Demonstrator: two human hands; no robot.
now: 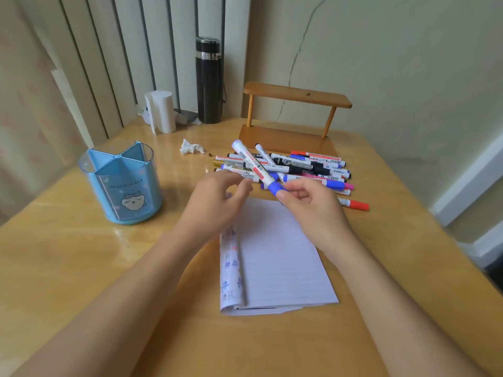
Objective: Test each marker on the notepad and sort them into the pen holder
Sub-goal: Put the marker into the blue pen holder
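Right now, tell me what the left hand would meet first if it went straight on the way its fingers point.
The left hand points forward-right at the blue-capped marker pinched by the right hand. It would meet that barrel first, likely almost at once. The marker pile lies beyond.

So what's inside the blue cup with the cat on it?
In the pen holder only its blue dividers show, and nothing sticks out of the top. The bottoms of its compartments are hidden by the walls.
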